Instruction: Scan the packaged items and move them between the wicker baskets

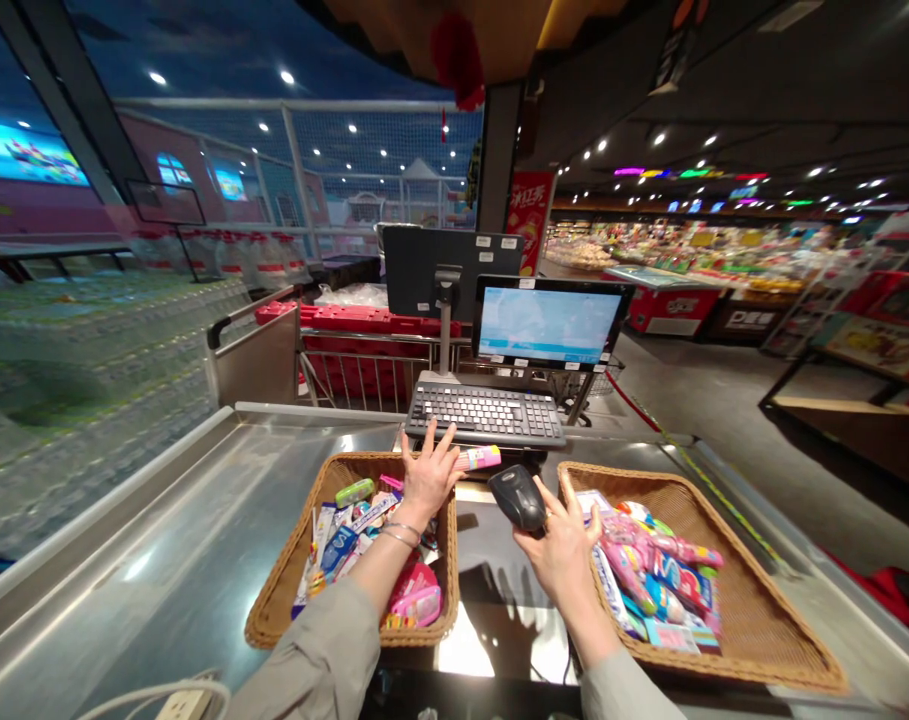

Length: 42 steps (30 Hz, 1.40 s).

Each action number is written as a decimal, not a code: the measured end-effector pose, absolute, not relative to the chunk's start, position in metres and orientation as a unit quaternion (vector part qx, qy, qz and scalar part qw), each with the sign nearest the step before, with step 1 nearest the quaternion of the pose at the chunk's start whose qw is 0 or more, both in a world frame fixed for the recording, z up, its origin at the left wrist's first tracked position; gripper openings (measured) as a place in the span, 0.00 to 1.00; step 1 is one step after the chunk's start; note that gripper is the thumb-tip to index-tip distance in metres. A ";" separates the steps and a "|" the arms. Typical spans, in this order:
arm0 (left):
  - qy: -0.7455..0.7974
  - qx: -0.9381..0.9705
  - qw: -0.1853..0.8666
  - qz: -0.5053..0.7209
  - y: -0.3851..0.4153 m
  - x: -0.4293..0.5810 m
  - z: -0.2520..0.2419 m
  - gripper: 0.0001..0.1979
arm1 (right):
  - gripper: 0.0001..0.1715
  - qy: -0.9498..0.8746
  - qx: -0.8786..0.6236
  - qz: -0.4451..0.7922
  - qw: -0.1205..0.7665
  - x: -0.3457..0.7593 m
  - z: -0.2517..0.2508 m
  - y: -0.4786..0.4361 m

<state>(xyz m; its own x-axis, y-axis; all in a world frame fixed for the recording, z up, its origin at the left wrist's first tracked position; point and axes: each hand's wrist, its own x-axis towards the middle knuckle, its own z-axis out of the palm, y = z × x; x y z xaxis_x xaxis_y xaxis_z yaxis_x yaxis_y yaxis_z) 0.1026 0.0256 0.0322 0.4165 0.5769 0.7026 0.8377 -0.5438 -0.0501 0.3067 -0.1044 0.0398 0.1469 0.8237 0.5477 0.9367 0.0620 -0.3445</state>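
Pink-and-yellow plastic, that's what the slim pack point(480, 458) looked like, sitting just below the front edge of the keyboard point(485, 413) and poking out to the right of the left hand point(426, 482). That hand's fingers point(429, 436) were fanned wide, tips up against the keyboard's front edge. The pack seemed to be pinched only on the thumb side, though I couldn't tell the exact grip.

My guess is it's very light, a stiff-ish blister or wrapper with a glossy, slidey skin. With a pinch near one end it could swivel, so holding it around the middle across the narrow width would be steadier. I doubt it's fragile, but the packaging would crease.

The right hand point(563, 548) was below the keyboard and a touch right, fingers wrapped round the grip of a black barcode scanner point(519, 497), its head angled up toward the pack. It looked like chunky hard plastic with some weight, easy to hold by the handle.

On the steel desk point(169, 560), one wicker basket point(274, 600) sat below-left of the keyboard and another point(769, 600) below-right, both with colourful small packets in them.
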 end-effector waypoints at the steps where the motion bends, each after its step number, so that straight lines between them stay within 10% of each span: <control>1: -0.431 -0.818 0.202 -0.323 0.026 0.104 0.032 0.16 | 0.09 -0.646 -0.681 -0.087 0.333 0.308 0.039 -0.105; 42: -0.285 -0.876 0.172 -0.350 0.014 0.209 0.042 0.15 | 0.16 -0.474 -0.784 -0.169 0.364 0.375 0.040 -0.165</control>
